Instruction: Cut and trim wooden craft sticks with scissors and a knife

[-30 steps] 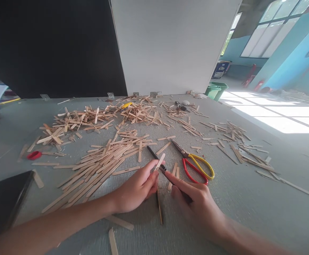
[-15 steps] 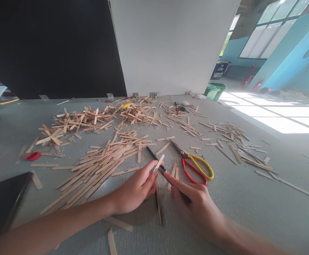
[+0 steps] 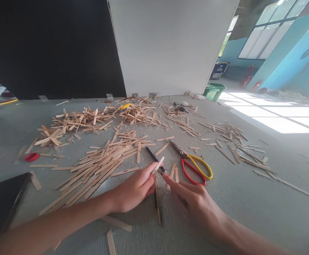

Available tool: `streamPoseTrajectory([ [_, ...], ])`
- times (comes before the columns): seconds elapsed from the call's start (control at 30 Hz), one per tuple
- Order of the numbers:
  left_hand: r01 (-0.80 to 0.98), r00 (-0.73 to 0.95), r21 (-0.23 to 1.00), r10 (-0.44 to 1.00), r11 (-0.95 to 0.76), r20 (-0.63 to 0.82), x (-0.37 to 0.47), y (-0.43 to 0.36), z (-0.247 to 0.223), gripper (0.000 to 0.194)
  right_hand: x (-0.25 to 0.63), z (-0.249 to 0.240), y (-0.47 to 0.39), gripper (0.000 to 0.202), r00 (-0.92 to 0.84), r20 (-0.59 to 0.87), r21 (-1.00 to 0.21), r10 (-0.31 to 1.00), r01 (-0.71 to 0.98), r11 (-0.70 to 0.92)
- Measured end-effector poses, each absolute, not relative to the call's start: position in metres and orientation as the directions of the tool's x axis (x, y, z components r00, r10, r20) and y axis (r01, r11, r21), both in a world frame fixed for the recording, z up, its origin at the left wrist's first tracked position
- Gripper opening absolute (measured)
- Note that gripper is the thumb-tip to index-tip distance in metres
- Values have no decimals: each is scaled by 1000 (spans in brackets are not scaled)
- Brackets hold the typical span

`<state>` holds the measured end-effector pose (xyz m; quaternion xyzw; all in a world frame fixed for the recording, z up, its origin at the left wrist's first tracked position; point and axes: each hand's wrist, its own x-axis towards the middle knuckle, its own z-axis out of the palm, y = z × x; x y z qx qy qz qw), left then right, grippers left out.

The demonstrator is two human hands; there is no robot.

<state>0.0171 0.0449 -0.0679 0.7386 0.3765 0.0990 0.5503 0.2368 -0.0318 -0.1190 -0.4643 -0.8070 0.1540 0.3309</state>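
Stick pile (image 3: 101,168) lay at 10 o'clock from the left hand (image 3: 136,187), which pinched a wooden stick (image 3: 159,163) pointing to 1 o'clock, with scissors (image 3: 182,153) at 2 o'clock and the right hand (image 3: 199,200) at 3, index extended, hold unclear.

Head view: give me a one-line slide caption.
Left hand holds a wooden stick, right hand close by, with scissors and scattered sticks on a grey surface.

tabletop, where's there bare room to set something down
The widest bare patch of tabletop lies between the scissors, the right hand and the long thin strip. It's crowded beyond the left hand, with fanned sticks and, farther back, heaped sticks.
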Motion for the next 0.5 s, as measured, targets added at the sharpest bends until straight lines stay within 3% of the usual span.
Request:
streamPoseTrajectory([
  [0.13, 468, 694, 880, 649, -79, -311, 16, 47, -65, 55, 239, -118, -31, 47, -373, 387, -522, 843, 665, 534],
  [0.5, 423, 679, 906, 661, 3, -319, 16, 46, -70, 58, 235, -114, -29, 47, -330, 355, -586, 875, 650, 484],
])
